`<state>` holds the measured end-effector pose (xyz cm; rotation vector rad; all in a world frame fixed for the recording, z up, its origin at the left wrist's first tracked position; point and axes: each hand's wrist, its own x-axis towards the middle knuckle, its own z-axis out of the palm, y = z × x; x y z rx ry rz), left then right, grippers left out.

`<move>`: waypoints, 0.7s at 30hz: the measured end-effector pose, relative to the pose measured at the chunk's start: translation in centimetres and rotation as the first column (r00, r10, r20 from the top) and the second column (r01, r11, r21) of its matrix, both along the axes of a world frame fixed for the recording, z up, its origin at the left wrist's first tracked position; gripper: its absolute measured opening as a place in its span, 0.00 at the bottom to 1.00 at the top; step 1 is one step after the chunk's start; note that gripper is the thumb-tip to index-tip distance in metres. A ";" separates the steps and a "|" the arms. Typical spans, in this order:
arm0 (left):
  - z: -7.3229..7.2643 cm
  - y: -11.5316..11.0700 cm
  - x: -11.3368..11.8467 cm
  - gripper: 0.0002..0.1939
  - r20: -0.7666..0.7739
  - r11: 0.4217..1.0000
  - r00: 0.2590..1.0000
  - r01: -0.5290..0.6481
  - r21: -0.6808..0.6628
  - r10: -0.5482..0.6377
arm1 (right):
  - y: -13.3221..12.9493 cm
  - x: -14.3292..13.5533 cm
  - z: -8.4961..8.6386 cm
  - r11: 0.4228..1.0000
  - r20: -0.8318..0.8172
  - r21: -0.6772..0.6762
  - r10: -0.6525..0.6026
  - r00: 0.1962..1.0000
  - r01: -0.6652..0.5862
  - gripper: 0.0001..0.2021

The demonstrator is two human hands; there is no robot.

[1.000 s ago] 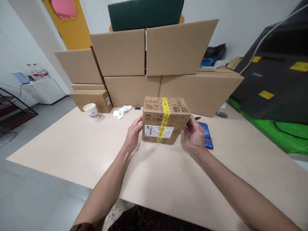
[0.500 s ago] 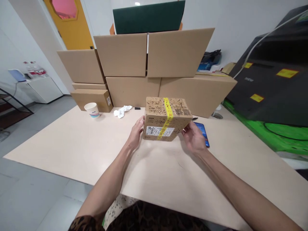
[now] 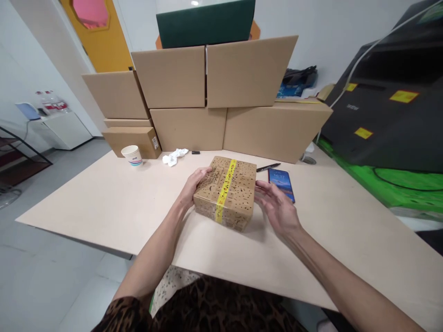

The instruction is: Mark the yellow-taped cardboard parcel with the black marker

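Observation:
A small cardboard box sits slightly turned on the table in front of me, with dark specks printed on it and a strip of yellow tape running over its top and front. My left hand holds the box's left side, fingertips over the top edge. Close by the right side, my right hand has its fingers apart and holds nothing; whether a fingertip touches the box I cannot tell. A smartphone with a lit screen lies just beyond my right hand, and a black pen is behind it.
Large cardboard boxes are stacked along the back of the table, topped by a dark green box. At the left are a paper cup, crumpled tissue and a small black cap. A black machine stands right.
The box has come nearer to me and been turned, so its labelled side is out of sight. My right hand has moved away from its side, and the pen and more of the phone show.

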<state>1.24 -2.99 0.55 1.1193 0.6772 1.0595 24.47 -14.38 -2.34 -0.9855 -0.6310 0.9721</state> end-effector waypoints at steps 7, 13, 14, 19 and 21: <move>0.1 0.1 -0.5 0.32 -0.134 0.982 0.985 0.085 -0.168 -0.108 | -0.2 -0.3 0.0 0.981 0.013 -0.097 0.169 0.986 -0.167 0.20; 0.7 -0.2 -1.1 0.31 0.025 0.965 0.979 0.198 0.170 -0.205 | 0.3 -0.6 1.3 0.985 -0.114 0.074 0.167 0.979 -0.159 0.20; 0.8 -0.3 -1.1 0.31 0.046 0.962 0.979 0.185 0.203 -0.198 | 0.5 -0.6 1.5 0.984 -0.127 0.112 0.156 0.980 -0.142 0.20; 1.2 -1.2 -1.0 0.36 0.092 0.978 0.987 0.118 0.170 -0.135 | 0.8 -0.8 1.7 0.972 -0.124 0.209 0.140 0.982 -0.112 0.19; 1.1 -1.4 -0.8 0.36 0.071 0.984 0.987 0.139 0.109 -0.147 | 0.6 -0.9 1.6 0.969 -0.111 0.210 0.155 0.982 -0.129 0.20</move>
